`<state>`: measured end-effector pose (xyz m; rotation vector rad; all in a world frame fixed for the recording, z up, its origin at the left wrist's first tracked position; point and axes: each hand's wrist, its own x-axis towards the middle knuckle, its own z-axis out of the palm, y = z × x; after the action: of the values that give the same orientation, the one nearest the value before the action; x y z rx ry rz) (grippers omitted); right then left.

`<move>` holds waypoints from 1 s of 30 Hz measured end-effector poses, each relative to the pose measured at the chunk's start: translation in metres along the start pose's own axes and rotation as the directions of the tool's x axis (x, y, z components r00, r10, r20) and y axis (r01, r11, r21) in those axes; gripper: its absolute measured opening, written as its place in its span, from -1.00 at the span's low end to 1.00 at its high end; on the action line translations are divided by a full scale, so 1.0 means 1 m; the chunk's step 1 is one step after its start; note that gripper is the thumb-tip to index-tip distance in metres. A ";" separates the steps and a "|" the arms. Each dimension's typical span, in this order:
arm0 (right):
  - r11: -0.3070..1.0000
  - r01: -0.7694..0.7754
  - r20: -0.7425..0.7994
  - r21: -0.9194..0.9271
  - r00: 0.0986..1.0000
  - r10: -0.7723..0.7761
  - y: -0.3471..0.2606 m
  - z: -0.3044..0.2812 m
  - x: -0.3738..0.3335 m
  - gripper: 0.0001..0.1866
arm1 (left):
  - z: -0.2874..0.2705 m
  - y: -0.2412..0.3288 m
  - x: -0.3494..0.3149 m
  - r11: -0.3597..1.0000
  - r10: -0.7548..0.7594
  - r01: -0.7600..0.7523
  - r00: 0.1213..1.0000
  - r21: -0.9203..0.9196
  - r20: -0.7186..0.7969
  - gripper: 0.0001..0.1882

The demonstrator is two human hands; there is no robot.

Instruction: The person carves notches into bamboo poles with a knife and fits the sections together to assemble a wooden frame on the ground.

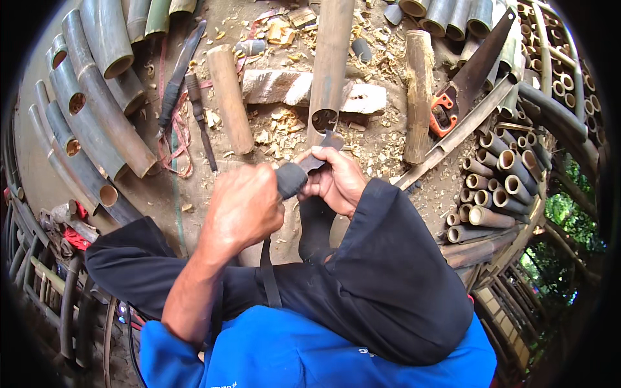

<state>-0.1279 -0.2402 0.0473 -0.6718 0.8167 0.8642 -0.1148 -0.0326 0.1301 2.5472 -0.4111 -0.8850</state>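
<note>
My left hand (239, 204) is closed in a fist round the black-wrapped handle of a knife (292, 179). My right hand (341, 176) grips the knife's dark blade, its thumb lying along the top; part of the blade is hidden by the fingers. Just beyond the blade lies the near end of a long bamboo pole (331, 58), with a dark opening cut in it. The pole crosses a pale wooden block (278, 87) on the ground, and its far end runs out of view.
Shavings (284, 123) litter the ground. A long knife (178, 77) and a slim dark-handled tool (200, 119) lie left, beside bamboo tubes with holes (97, 97). At right are a log (418, 97), an orange-handled saw (445, 113) and stacked bamboo pieces (501, 181). My bent legs (394, 271) are close below.
</note>
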 end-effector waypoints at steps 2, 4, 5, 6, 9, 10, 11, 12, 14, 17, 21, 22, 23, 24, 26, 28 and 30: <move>0.986 -0.057 0.014 -0.155 0.998 0.059 -0.014 -0.011 -0.001 -0.58 | 0.026 0.004 -0.004 0.979 -0.097 0.112 0.991 -0.171 0.092 -0.67; 0.856 -0.117 -0.156 -0.504 0.987 0.043 -0.029 -0.016 -0.003 -0.58 | 0.058 0.042 -0.010 0.867 -0.271 0.321 0.946 -0.382 0.181 -0.59; 0.792 -0.112 -0.167 -0.600 0.986 0.013 -0.034 -0.020 -0.001 -0.56 | 0.079 0.059 -0.014 0.834 -0.329 0.343 0.938 -0.431 0.111 -0.55; 0.793 -0.109 -0.170 -0.599 0.985 0.007 -0.036 -0.023 -0.002 -0.56 | 0.092 0.070 -0.009 0.749 -0.371 0.389 0.917 -0.536 0.146 -0.52; 0.472 -0.016 -0.170 -0.881 0.943 -0.285 -0.026 -0.030 -0.001 -0.57 | 0.123 0.077 -0.010 0.623 -0.399 0.367 0.909 -0.691 0.123 -0.50; 0.475 -0.019 -0.178 -0.880 0.939 -0.294 -0.020 -0.029 -0.008 -0.57 | 0.122 0.073 -0.013 0.622 -0.359 0.343 0.924 -0.704 0.133 -0.50; 0.572 0.021 -0.186 -0.820 0.936 -0.300 -0.012 -0.026 -0.015 -0.58 | 0.121 0.067 -0.015 0.619 -0.321 0.321 0.936 -0.717 0.142 -0.48; 0.661 0.064 -0.176 -0.747 0.941 -0.290 -0.005 -0.024 -0.013 -0.59 | 0.121 0.055 -0.020 0.619 -0.334 0.330 0.932 -0.713 0.141 -0.48; 0.756 -0.008 -0.147 -0.655 0.982 -0.117 -0.003 -0.012 -0.003 -0.61 | 0.112 0.021 -0.030 0.603 -0.376 0.364 0.915 -0.710 0.150 -0.50; 0.908 0.081 -0.042 -0.411 0.993 -0.108 0.000 0.012 0.021 -0.63 | 0.078 -0.018 -0.013 0.747 -0.453 0.372 0.891 -0.552 -0.013 -0.61; 0.974 0.193 0.138 0.118 0.968 -0.208 -0.002 0.024 0.020 -0.65 | -0.022 0.008 0.018 0.944 -0.311 0.328 0.917 0.031 -0.251 -0.79; 0.941 0.181 0.175 0.287 0.955 -0.238 -0.003 0.024 0.017 -0.66 | -0.034 0.021 0.026 0.953 -0.225 0.271 0.933 0.138 -0.280 -0.82; 0.920 0.144 0.228 0.364 0.944 -0.238 -0.003 0.019 0.019 -0.64 | -0.040 0.035 0.032 0.951 -0.130 0.211 0.936 0.226 -0.327 -0.88; 0.895 0.101 0.281 0.435 0.929 -0.242 -0.002 0.013 0.024 -0.62 | -0.039 0.046 0.035 0.945 0.013 0.121 0.915 0.305 -0.402 -0.90; 0.780 0.003 0.299 0.626 0.923 -0.244 -0.001 0.001 0.030 -0.61 | -0.035 0.082 0.045 0.839 0.057 0.159 0.926 0.521 -0.373 -0.89; 0.825 0.051 0.270 0.562 0.932 -0.241 0.009 -0.002 0.040 -0.62 | -0.014 0.080 0.040 0.809 0.079 0.170 0.917 0.562 -0.392 -0.89; 0.933 0.134 0.273 0.334 0.934 -0.232 0.014 0.015 0.013 -0.69 | -0.004 0.060 0.019 0.911 -0.055 0.176 0.948 0.372 -0.312 -0.80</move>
<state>-0.1294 -0.2167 0.0421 -0.3171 0.5776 0.6287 -0.1063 -0.0916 0.1509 3.0479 -0.3768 -0.4755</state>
